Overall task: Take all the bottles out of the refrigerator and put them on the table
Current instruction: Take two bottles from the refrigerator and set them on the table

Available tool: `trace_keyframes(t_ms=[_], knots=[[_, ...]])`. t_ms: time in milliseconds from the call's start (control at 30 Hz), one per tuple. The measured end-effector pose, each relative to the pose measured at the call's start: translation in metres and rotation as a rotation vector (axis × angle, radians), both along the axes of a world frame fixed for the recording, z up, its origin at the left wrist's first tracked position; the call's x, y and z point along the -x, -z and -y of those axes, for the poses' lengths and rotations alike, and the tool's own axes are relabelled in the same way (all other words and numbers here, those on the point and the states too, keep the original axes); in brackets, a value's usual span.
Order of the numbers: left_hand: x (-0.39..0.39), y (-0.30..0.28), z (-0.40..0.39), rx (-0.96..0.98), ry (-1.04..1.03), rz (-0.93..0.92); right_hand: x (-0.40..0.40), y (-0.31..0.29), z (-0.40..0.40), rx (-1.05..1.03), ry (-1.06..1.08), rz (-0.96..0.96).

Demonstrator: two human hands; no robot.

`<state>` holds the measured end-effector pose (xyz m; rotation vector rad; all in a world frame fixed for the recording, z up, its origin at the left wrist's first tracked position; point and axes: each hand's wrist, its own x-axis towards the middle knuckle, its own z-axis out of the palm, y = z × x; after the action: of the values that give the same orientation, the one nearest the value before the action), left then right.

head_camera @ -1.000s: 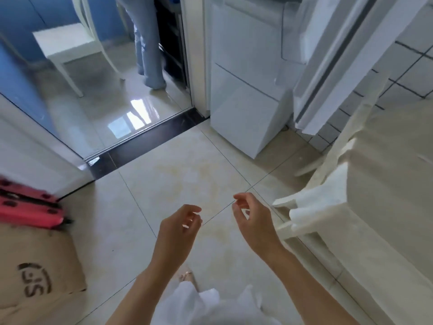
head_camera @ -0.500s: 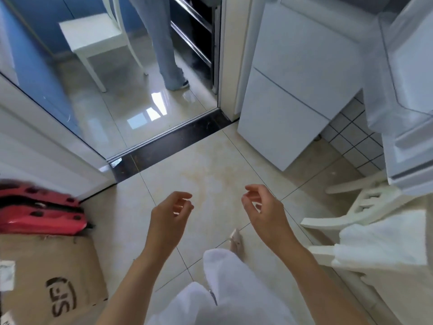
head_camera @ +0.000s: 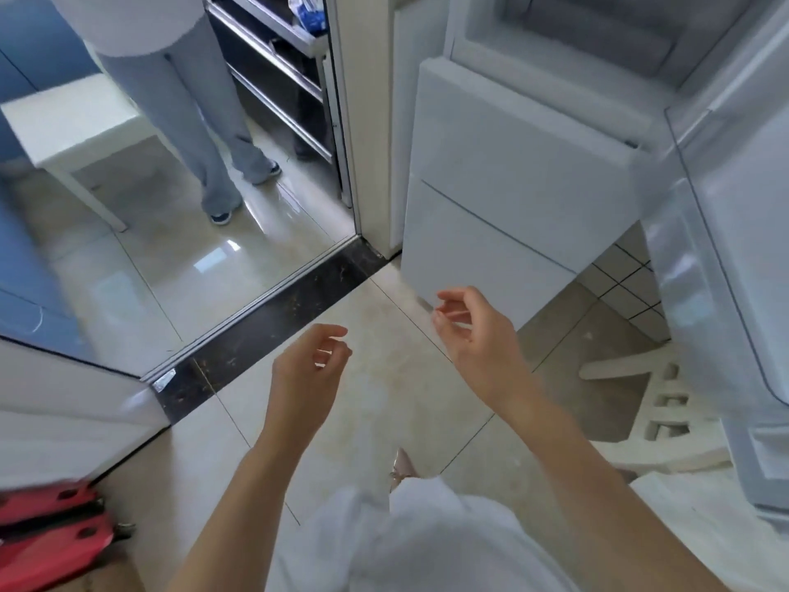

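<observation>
The white refrigerator [head_camera: 512,173] stands ahead at upper right, its lower drawers closed and its upper compartment open at the top edge. Its open door [head_camera: 734,258] swings out along the right side, with translucent door shelves. No bottle is visible. My left hand [head_camera: 307,373] hovers over the floor tiles, fingers loosely curled, holding nothing. My right hand [head_camera: 474,331] is raised a little higher, just in front of the refrigerator's lowest drawer, fingers relaxed and empty.
Another person's legs [head_camera: 205,134] stand beyond the dark threshold [head_camera: 273,322], beside a white chair [head_camera: 72,130] and a metal rack [head_camera: 277,70]. A white plastic chair [head_camera: 653,403] lies low at right. Red objects [head_camera: 51,531] sit at bottom left.
The view has lifted and turned toward the refrigerator, which now fills the upper right. Both hands stay empty and have risen slightly toward the fridge.
</observation>
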<state>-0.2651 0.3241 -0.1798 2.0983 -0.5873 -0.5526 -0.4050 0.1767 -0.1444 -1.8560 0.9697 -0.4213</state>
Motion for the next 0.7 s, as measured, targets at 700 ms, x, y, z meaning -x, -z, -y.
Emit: trace_keyframes(t_ms=[700], knots=[[-0.205,-0.059,0.332,0.198,0.565,0.047,-0.152,-0.061,0.21,0.184,0.559,0.109]])
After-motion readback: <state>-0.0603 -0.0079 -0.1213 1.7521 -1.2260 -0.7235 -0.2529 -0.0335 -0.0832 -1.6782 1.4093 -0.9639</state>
